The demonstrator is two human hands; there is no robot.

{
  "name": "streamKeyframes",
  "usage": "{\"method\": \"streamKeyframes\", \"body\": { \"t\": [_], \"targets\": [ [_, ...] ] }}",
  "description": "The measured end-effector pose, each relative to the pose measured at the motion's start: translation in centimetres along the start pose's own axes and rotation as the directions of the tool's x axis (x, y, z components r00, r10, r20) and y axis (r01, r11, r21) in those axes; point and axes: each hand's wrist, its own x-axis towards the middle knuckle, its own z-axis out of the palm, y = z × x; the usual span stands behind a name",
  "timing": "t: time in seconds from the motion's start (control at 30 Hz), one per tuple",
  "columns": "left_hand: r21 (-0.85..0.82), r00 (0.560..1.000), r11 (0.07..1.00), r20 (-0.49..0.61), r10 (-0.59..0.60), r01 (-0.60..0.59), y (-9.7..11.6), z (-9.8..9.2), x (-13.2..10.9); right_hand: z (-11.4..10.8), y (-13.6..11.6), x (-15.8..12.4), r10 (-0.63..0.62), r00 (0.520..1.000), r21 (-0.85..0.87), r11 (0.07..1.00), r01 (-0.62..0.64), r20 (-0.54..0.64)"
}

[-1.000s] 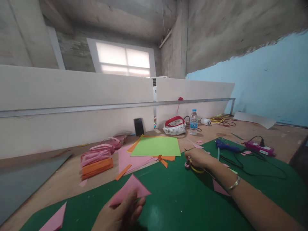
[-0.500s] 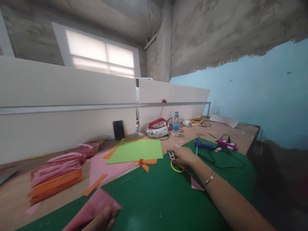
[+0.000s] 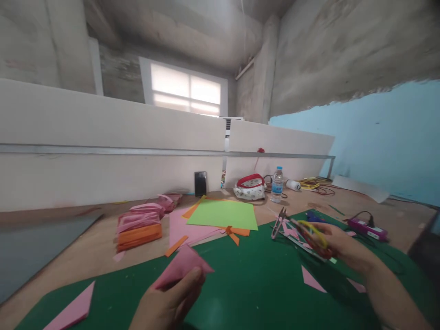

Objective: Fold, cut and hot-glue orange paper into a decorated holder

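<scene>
In my left hand is a folded piece of pink paper, pinched between thumb and fingers with its pointed corners up and to the right. My right hand is closed around a pair of yellow-handled scissors, blurred by motion and held above the green mat. Just left of the scissors, small pliers lie with their jaws pointing away from me. Pink paper scraps are on the mat below my right hand.
Green sheets lie over orange and pink paper mid-table. Pink and orange bundles are on the left. Farther back stand a phone, a pouch and a water bottle. A glue gun and purple power strip sit right.
My right hand has picked up the scissors and moved right, away from the pliers. My left hand has risen with the folded pink paper. The view has swung left.
</scene>
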Motion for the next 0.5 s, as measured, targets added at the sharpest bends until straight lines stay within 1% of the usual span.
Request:
{"method": "streamKeyframes", "body": {
  "t": [0.03,0.07,0.1,0.13,0.2,0.23,0.27,0.3,0.33,0.4,0.5],
  "targets": [
    [0.012,1.0,1.0,-0.001,-0.015,0.015,0.2,0.0,-0.1,0.3,0.0,-0.4,-0.022,1.0,0.282,0.959,0.027,-0.021],
    [0.023,1.0,0.999,-0.002,-0.024,0.024,0.3,0.1,-0.3,1.1,-0.2,-0.8,-0.034,0.999,0.524,0.85,0.048,-0.036],
    [0.032,1.0,0.999,-0.002,-0.028,0.028,0.5,0.1,-0.4,2.2,-0.6,-1.1,-0.038,0.999,0.708,0.704,0.054,-0.039],
    [0.041,1.0,0.999,-0.002,-0.029,0.029,0.6,0.2,-0.6,3.6,-1.3,-1.5,-0.046,0.999,0.794,0.606,0.048,-0.026],
    [0.057,1.0,0.998,-0.001,-0.027,0.027,0.7,0.3,-0.8,7.0,-3.4,-2.1,-0.069,0.997,0.821,0.57,0.024,0.018],
    [0.065,1.0,0.998,0.002,-0.027,0.027,0.8,0.3,-0.9,8.7,-4.6,-2.4,-0.115,0.992,0.833,0.552,0.024,0.047],
    [0.074,1.0,0.997,0.007,-0.026,0.026,0.8,0.3,-0.9,10.4,-6.0,-2.6,-0.17,0.979,0.832,0.555,0.002,0.111],
    [0.08,1.0,0.997,0.016,-0.025,0.024,0.7,0.3,-0.9,11.9,-7.3,-2.7,-0.207,0.96,0.815,0.578,-0.035,0.188],
    [0.083,0.999,0.996,0.032,-0.021,0.018,0.7,0.2,-0.9,13.2,-8.5,-2.8,-0.229,0.946,0.799,0.599,-0.051,0.231],
    [0.087,0.997,0.996,0.071,-0.007,0.001,0.6,0.1,-0.7,15.1,-10.7,-2.7,-0.24,0.923,0.743,0.665,-0.071,0.303],
    [0.09,0.992,0.996,0.126,0.018,-0.03,0.5,-0.1,-0.4,16.6,-12.9,-2.1,-0.261,0.893,0.678,0.732,-0.063,0.365]
  ]
}}
